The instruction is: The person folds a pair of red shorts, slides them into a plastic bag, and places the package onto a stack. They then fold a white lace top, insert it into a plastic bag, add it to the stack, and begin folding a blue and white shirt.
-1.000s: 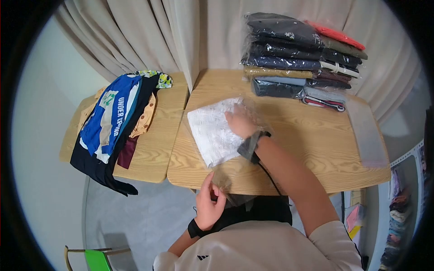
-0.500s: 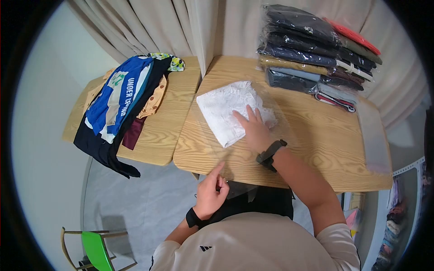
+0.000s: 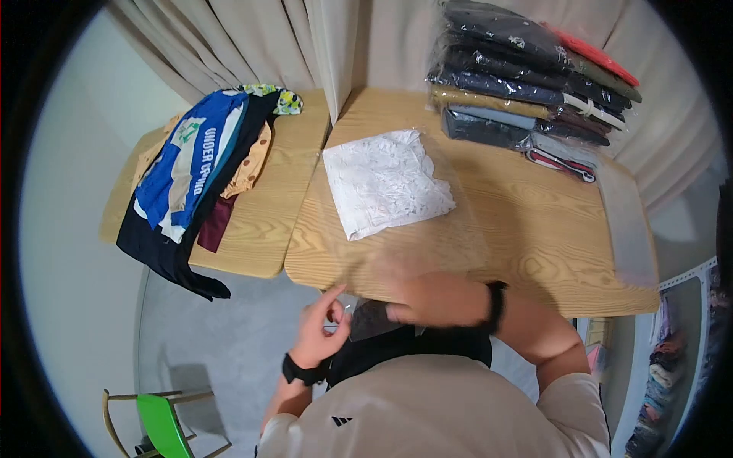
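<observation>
A folded white garment [image 3: 385,183] with a lacy, ruffled part lies inside a clear plastic bag [image 3: 472,246] on the wooden table. The bag's near end reaches over the table's front edge. At that edge my left hand [image 3: 319,327] pinches the clear film between thumb and fingers, its index finger pointing forward. My right hand [image 3: 416,286] is smeared by motion, low over the near part of the bag, and its fingers do not show clearly.
Bagged folded clothes [image 3: 527,84] are stacked at the back right. Flat clear bags [image 3: 626,221] lie along the right edge. Loose clothes [image 3: 195,168] are heaped on the left table [image 3: 263,256]. A green chair [image 3: 164,424] stands lower left, shelving [image 3: 687,328] at right.
My right hand has left the white garment and come back toward the table's front edge. My left hand has shifted a little left, still at the bag's near end.
</observation>
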{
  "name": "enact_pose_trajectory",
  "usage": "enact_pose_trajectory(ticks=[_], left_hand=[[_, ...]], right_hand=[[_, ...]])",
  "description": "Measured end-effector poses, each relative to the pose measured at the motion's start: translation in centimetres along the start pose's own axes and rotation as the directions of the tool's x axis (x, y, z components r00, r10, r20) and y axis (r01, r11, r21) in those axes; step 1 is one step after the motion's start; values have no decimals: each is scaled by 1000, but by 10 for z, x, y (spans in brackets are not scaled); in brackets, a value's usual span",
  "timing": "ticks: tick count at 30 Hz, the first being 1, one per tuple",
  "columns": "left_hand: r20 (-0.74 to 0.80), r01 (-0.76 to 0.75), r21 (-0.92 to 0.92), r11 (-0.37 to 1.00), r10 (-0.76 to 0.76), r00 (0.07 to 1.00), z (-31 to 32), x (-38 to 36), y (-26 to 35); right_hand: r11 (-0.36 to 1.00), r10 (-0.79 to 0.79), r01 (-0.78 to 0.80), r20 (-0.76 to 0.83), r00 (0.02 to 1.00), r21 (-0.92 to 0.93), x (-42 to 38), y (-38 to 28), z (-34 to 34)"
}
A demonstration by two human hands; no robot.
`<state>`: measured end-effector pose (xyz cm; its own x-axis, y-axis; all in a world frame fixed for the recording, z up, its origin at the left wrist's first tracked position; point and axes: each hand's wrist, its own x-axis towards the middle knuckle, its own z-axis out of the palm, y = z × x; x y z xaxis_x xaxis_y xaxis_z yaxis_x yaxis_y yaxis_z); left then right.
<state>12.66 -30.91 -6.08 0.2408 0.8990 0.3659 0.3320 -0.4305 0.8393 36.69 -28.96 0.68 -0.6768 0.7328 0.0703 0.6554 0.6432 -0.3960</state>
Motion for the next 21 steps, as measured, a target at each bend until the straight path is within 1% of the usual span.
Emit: enact_pose_trajectory(ticks=[1, 2, 3, 4, 5, 6, 7, 8, 9, 10, 11, 12, 14, 15, 16, 17, 18, 19, 21], left_hand=[[68, -48, -44, 998, 51, 996, -13, -1, -4], [134, -92, -91, 992, 104, 985, -23, -1, -8], [84, -58, -91, 994, 66, 994, -29, -1, -11], [33, -29, -91, 995, 32, 999, -34, 2, -14], [-38, 22, -93, 995, -25, 999, -35, 9, -19], [-78, 152, -184, 971, -169, 983, -36, 18, -16], [-68, 207, -155, 966, -220, 973, -36, 29, -14], [-61, 258, -124, 958, -267, 962, -36, 39, -12], [-60, 253, -122, 960, -262, 963, -34, 48, -11], [6, 345, -163, 924, -349, 937, -30, 55, -11], [74, 435, -198, 878, -429, 900, -26, 60, -11], [70, 433, -198, 880, -427, 901, -21, 64, -13], [115, 432, -115, 895, -420, 900, -12, 67, -17], [111, 409, -131, 903, -397, 911, -9, 67, -15], [117, 411, -125, 903, -398, 910, -7, 66, -16], [113, 381, -99, 919, -370, 922, -4, 65, -19], [112, 349, -74, 934, -340, 934, -2, 65, -21], [124, 351, -72, 934, -341, 932, 0, 64, -21], [151, 307, -80, 948, -293, 944, 5, 59, -21]], right_hand=[[968, -34, -46, 311, 950, 247, -9, -15, -34], [875, -145, -164, 570, 809, 455, -15, -19, -64], [710, -50, -322, 501, 864, 627, -27, -8, -78], [485, 71, -424, 448, 891, 765, -40, 6, -89], [450, 347, -356, 207, 915, 819, -46, 29, -83], [442, 591, -273, -49, 805, 854, -49, 60, -66], [565, 664, -304, -204, 720, 767, -50, 102, -48], [665, 693, -352, -368, 620, 659, -51, 133, -32], [666, 693, -349, -373, 617, 659, -50, 143, -26], [504, 772, -391, -199, 603, 770, -49, 148, -23], [323, 812, -431, -13, 583, 843, -49, 152, -23], [326, 810, -428, -16, 586, 843, -47, 146, -25], [334, 798, -438, -3, 602, 835, -45, 129, -27], [329, 799, -435, -1, 601, 838, -48, 130, -21], [324, 792, -401, -15, 610, 857, -53, 134, -14], [320, 787, -366, -30, 616, 874, -59, 136, -9], [313, 793, -365, -30, 609, 877, -69, 135, -5], [314, 797, -360, -37, 603, 879, -82, 130, 0], [300, 810, -363, -35, 585, 882, -104, 113, 9]])
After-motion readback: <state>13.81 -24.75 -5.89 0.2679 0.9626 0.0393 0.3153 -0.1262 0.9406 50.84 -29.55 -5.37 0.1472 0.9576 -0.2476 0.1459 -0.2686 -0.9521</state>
